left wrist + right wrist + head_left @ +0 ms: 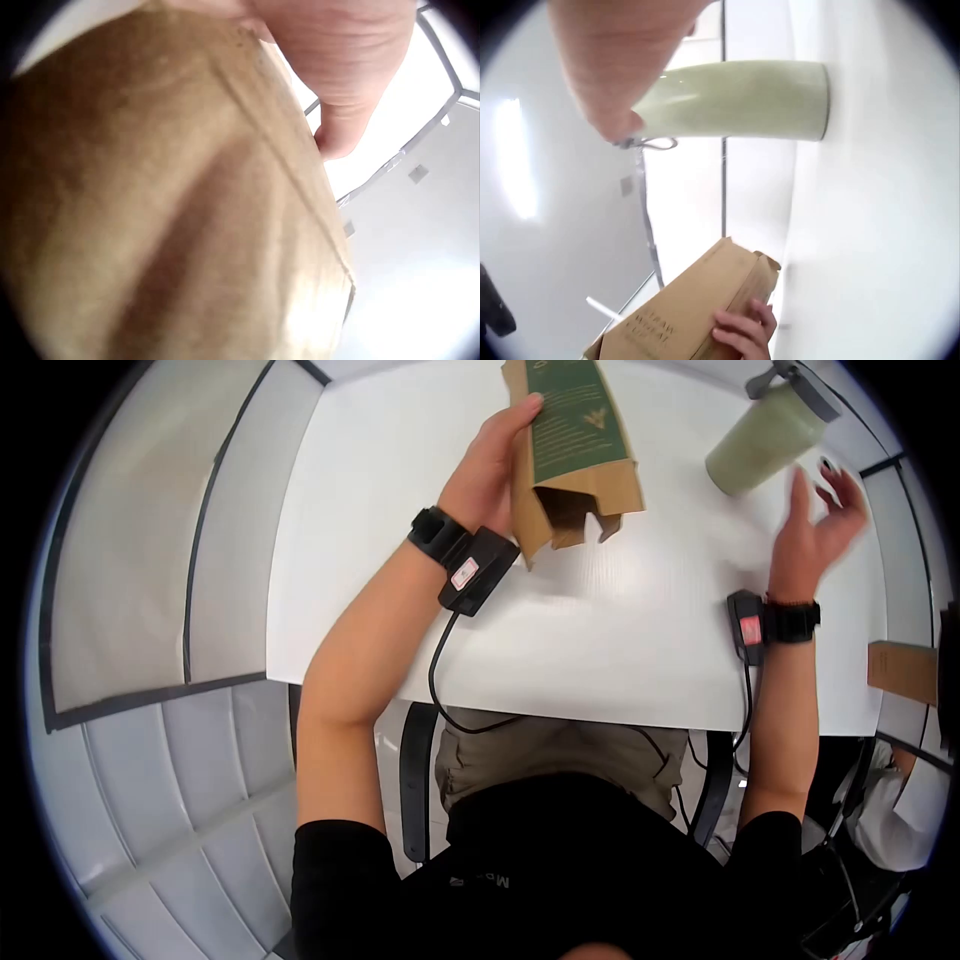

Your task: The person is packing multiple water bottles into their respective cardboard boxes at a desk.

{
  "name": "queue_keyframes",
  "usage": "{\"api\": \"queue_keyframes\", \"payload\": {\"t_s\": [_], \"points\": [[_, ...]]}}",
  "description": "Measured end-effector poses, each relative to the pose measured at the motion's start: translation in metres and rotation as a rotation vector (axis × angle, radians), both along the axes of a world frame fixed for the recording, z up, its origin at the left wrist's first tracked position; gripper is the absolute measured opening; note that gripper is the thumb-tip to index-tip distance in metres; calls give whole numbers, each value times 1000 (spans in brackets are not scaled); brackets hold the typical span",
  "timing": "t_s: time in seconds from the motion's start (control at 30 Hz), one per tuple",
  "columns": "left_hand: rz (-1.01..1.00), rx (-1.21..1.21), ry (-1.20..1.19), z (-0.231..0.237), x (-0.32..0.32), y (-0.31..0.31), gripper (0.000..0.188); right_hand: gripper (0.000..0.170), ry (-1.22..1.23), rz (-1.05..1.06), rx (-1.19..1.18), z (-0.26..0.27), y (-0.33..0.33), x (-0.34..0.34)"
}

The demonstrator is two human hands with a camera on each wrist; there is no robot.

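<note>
My left hand (487, 470) grips a brown cardboard box (575, 430) with a green printed panel, thumb along its upper edge. The near end of the box gapes, its flaps bent and ragged. In the right wrist view the lettering "STRAW WHEAT" shows on the box (682, 307), and fingers wrap its side. A pale green bottle (757, 450) with a grey lid and carry loop stands upright on the table at the back right. Just beside it, my right hand (815, 535) is raised with spread, loosely bent fingers, holding nothing.
The white table (600, 650) spans the space in front of me. Light panels (130, 550) border its left side. Beyond the right edge sits a small brown box (903, 672). Cables run from both wrist cameras down toward my lap.
</note>
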State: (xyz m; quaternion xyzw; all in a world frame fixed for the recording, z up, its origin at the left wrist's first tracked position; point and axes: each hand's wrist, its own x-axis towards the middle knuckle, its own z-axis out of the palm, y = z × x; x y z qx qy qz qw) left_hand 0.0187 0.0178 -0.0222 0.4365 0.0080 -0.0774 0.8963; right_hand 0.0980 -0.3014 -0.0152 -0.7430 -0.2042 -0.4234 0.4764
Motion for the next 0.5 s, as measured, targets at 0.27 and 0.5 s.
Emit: {"api": "queue_keyframes", "payload": {"t_s": [0.27,0.5], "points": [[177,100,-4,7,-4,-10,79,88,400,793,-251,17,62,-77],[-78,460,-308,15,-8,-15,86,79,427,664,-322,1,77,-76]]}}
